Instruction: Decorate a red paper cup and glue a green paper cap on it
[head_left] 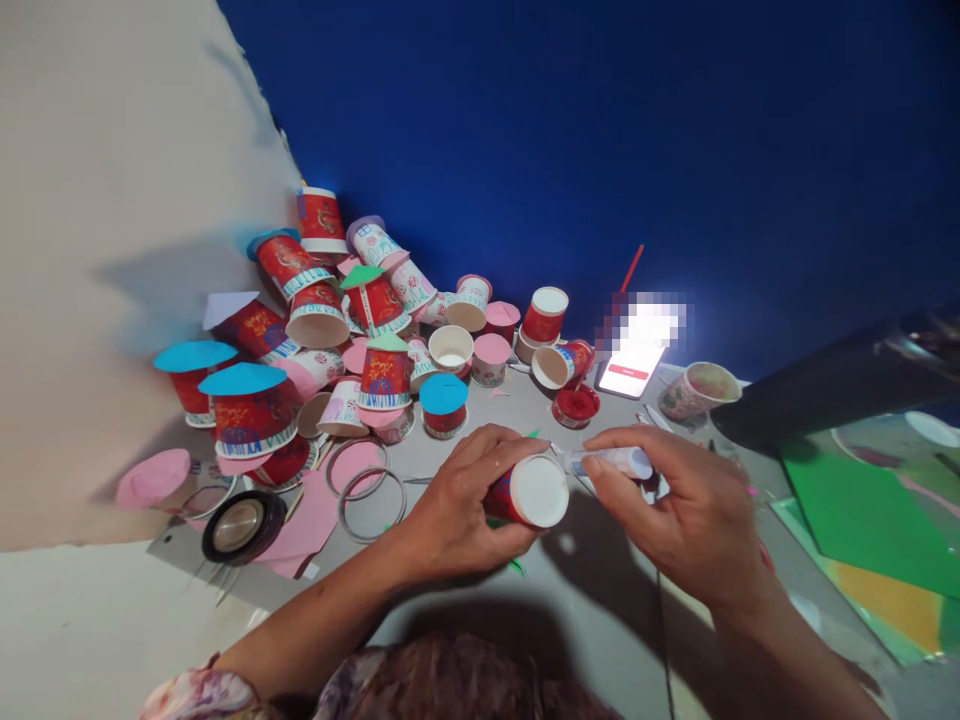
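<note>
My left hand [466,495] is wrapped round a red paper cup [538,491], tilted so its white closed base faces up and toward me. Between the thumb and fingers of my right hand [679,500] is a small white glue tube [619,462], lying nearly level. Its narrow nozzle points left and meets or nearly meets the far right rim of the cup's base; I cannot tell which. Small green paper scraps [517,567] show just below the cup. Beyond my hands stands a small cup with a blue paper disc [444,394] on top.
Many decorated paper cups [255,410] are piled at the left, near pink paper [304,525], metal rings [373,503] and a black round lid [244,525]. Behind are an open red pot [576,405], a lit phone [637,350] and a patterned cup [699,390]. Green sheets [885,510] lie right.
</note>
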